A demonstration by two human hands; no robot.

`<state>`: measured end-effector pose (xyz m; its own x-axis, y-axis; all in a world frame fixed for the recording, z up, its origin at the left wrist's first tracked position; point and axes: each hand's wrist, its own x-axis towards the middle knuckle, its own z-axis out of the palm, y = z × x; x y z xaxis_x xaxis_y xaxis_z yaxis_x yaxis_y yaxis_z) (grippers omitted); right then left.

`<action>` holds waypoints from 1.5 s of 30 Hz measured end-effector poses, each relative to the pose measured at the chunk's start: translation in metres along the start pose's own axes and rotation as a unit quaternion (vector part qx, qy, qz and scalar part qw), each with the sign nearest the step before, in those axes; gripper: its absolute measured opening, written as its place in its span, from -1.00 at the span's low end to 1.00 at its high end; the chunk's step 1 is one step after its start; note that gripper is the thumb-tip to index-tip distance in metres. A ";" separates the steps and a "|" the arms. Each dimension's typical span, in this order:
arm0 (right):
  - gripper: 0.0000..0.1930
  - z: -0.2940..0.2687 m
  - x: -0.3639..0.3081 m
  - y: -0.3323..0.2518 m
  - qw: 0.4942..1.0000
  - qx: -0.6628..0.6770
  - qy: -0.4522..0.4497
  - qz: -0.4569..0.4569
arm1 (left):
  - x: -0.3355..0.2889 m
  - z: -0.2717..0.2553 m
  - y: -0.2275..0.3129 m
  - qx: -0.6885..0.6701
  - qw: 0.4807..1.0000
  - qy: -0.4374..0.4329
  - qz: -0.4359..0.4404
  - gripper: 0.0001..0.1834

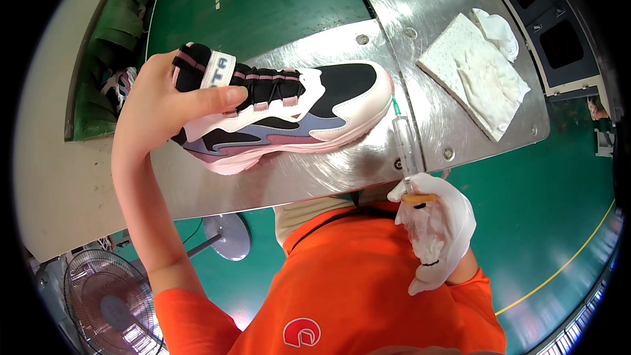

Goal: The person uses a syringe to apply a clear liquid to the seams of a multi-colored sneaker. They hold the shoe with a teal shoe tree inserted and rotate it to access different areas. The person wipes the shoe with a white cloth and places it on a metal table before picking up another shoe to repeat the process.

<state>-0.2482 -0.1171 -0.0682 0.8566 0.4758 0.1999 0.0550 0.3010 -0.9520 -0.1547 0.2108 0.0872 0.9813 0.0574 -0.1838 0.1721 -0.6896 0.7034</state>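
A sneaker [282,108] in black, white, pink and blue-purple lies over the steel tabletop with its toe to the right. My left hand [158,102] is bare and wraps round the ankle end, its thumb pressed on the tongue by the black laces. My right hand [437,230], in a loose white glove, grips the rear end of a clear syringe [405,144] with an orange-yellow flange. The syringe points away from me. Its green needle hub [396,106] is close to the front edge of the toe; whether the tip touches cannot be made out.
On the steel tabletop [315,174], to the right, lies a white foam-like pad [473,69] with crumpled white cloth [497,33] at its far corner. A green belt [263,0] runs at the back. A fan [115,302] stands low at the left. Another shoe [119,85] shows behind green flaps [118,33].
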 end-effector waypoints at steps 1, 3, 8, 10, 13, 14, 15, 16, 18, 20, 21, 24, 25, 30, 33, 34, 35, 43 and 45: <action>0.17 0.001 0.000 0.001 1.000 0.016 0.005 0.006 | 0.001 -0.001 0.001 0.003 1.000 0.007 -0.004 -0.58; 0.16 0.002 0.000 0.001 0.999 0.046 0.014 0.012 | 0.003 -0.004 0.000 0.003 1.000 -0.008 -0.010 -0.59; 0.20 -0.003 0.004 -0.002 0.997 0.074 -0.002 -0.023 | 0.000 0.000 0.003 -0.019 0.999 -0.007 0.028 -0.61; 0.24 -0.002 0.005 -0.005 0.993 0.104 -0.005 -0.055 | -0.001 -0.002 0.002 0.000 1.000 -0.015 0.011 -0.62; 0.33 -0.007 0.001 -0.006 0.993 0.067 0.016 -0.100 | -0.012 0.003 -0.005 0.016 0.999 -0.006 0.046 -0.53; 0.34 -0.006 -0.002 -0.011 0.991 0.086 0.042 -0.093 | -0.026 0.010 -0.007 0.103 0.991 0.039 0.073 -0.51; 0.35 -0.007 -0.005 -0.013 0.988 0.103 0.070 -0.086 | -0.041 0.019 -0.011 0.188 0.974 0.080 0.102 -0.48; 0.34 -0.004 -0.003 -0.014 0.981 0.122 0.149 -0.037 | -0.059 0.031 -0.013 0.269 0.939 0.135 0.166 -0.43; 0.34 -0.003 0.002 -0.021 0.929 0.175 0.320 0.063 | -0.085 0.055 -0.017 0.350 0.883 0.206 0.235 -0.35; 0.33 -0.009 0.005 -0.016 0.909 0.170 0.372 0.075 | -0.111 0.073 -0.023 0.381 0.852 0.250 0.257 -0.33; 0.35 -0.015 -0.001 -0.006 0.951 0.085 0.297 -0.027 | -0.123 0.081 -0.027 0.402 0.832 0.267 0.272 -0.34; 0.28 -0.018 0.004 0.003 0.970 -0.024 0.182 -0.161 | -0.152 0.099 -0.039 0.430 0.812 0.293 0.264 -0.32; 0.24 -0.018 0.008 0.004 0.969 -0.034 0.165 -0.178 | -0.158 0.104 -0.041 0.434 0.810 0.298 0.259 -0.31; 0.24 -0.016 0.027 0.004 0.981 -0.034 0.142 -0.125 | -0.163 0.113 -0.045 0.436 0.806 0.310 0.255 -0.31; 0.24 -0.010 0.035 0.004 0.982 -0.028 0.135 -0.128 | -0.159 0.112 -0.045 0.414 0.814 0.311 0.264 -0.31; 0.23 -0.013 0.037 0.003 0.979 -0.064 0.128 -0.142 | -0.157 0.111 -0.043 0.413 0.814 0.311 0.264 -0.32; 0.22 -0.015 0.040 0.001 0.977 -0.077 0.124 -0.152 | -0.156 0.111 -0.041 0.411 0.814 0.311 0.266 -0.32; 0.14 -0.012 0.051 -0.004 0.971 -0.145 0.126 -0.145 | -0.148 0.101 -0.042 0.412 0.810 0.306 0.284 -0.34; 0.11 -0.013 0.055 -0.005 0.962 -0.176 0.123 -0.171 | -0.146 0.099 -0.042 0.410 0.810 0.304 0.289 -0.35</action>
<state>-0.1947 -0.1035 -0.0557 0.8504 0.1762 0.4958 0.4884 0.0859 -0.8684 -0.3140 0.1600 0.0169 0.7820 -0.2728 0.5603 -0.2017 -0.9615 -0.1867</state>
